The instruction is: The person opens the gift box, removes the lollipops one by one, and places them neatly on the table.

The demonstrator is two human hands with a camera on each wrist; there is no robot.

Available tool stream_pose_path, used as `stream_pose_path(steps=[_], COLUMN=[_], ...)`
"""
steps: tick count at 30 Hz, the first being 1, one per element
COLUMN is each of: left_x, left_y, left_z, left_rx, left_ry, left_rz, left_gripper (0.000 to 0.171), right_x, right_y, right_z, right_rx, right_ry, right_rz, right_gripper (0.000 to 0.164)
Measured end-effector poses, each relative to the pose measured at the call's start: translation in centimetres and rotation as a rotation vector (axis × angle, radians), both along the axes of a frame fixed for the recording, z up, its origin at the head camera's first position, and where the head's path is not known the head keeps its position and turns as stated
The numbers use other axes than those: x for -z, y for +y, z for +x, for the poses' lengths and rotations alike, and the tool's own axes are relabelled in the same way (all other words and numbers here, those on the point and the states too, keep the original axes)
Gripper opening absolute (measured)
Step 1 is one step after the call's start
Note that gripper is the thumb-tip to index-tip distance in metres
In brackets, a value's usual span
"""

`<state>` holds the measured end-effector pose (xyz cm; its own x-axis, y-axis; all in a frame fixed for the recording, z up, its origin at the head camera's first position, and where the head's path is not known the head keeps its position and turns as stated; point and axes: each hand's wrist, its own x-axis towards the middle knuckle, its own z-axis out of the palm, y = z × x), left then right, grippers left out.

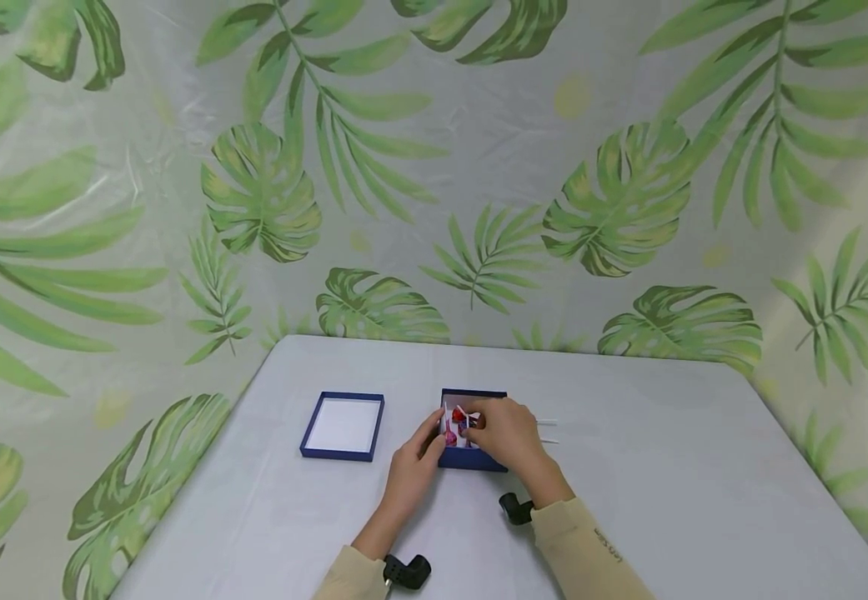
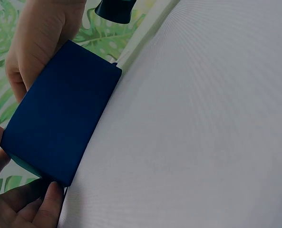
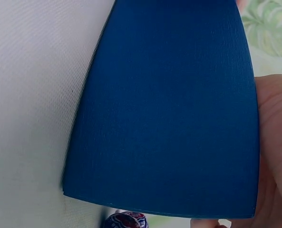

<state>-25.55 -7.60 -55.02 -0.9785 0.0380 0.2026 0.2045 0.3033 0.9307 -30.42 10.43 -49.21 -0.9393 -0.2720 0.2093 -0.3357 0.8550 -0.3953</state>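
A blue open-topped box [image 1: 473,459] with a pale inside stands on the table. Inside it lie several wrapped lollipops, among them a red one [image 1: 458,413] and a pink one [image 1: 450,436]. My left hand [image 1: 413,468] grips the box's left side, thumb at the near corner; its fingers [image 2: 48,209] wrap the side in the left wrist view. Over the box's right part, my right hand [image 1: 510,433] reaches in and pinches a lollipop by its white stick, partly hidden by the fingers. The box's blue wall [image 3: 164,114] fills much of the right wrist view.
Left of the box lies a blue-rimmed lid [image 1: 337,456], its white inside facing up. Two white sticks [image 1: 548,422] stick out on the table beyond my right hand. A wrapped lollipop head [image 3: 126,220] shows below the box in the right wrist view. Leaf-patterned sheeting hangs behind the table.
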Motion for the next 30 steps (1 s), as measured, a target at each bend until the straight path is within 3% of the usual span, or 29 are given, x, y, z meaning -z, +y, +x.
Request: stream_pose_path(steps=[8,16,30], left_x=[0.2,0.2,0.0], left_y=[0.0,0.0,0.1], left_z=[0.0,-0.2,-0.1], left_rx=[-0.019,-0.025,-0.011], left_ry=[0.02,0.024,0.02], left_rz=[-0.014,-0.021,-0.006], left_gripper=[0.045,0.044,0.045], right_x=[0.0,-0.8,-2.3], right_y=[0.1,0.2,0.4], right_z=[0.1,0.4,1.1], right_rx=[0.003,-0.01,-0.05], right_ry=[0.007,-0.06,-0.079], right_rz=[-0.048,-0.169,-0.16], right_gripper=[0.029,0.02,0.015])
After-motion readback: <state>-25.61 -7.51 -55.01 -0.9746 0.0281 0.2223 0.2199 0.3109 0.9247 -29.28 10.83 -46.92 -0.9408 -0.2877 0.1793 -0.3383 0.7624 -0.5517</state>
